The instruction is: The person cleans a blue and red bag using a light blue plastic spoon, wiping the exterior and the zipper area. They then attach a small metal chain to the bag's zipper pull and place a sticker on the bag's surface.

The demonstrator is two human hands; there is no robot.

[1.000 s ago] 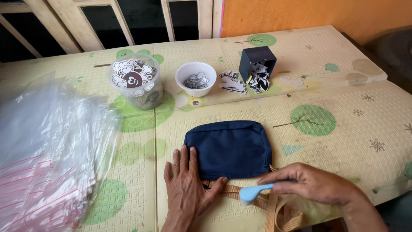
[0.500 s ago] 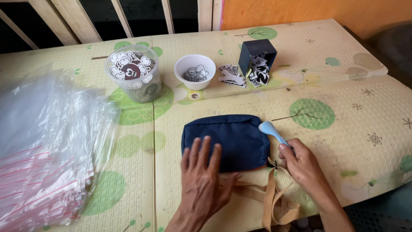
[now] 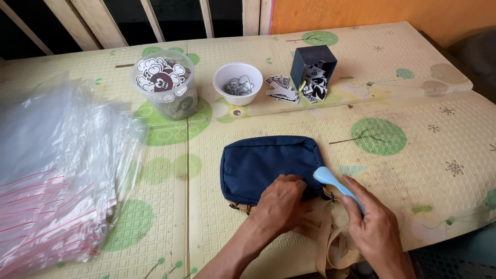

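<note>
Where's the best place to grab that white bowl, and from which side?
Pinch the white bowl by its near rim from above. It stands upright and open, with bare mat in front. The clear tub stands to its left, and the cut-outs lie close on its right.

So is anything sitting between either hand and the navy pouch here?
Nothing visible does. The left hand rests directly on the navy pouch, and the right hand, holding a light blue tool, is right at its lower right corner.

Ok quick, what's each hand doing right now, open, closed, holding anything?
Left hand: fingers curled, pressing on the near edge of the navy pouch; a grip cannot be told.
Right hand: closed around a light blue tool.
</note>
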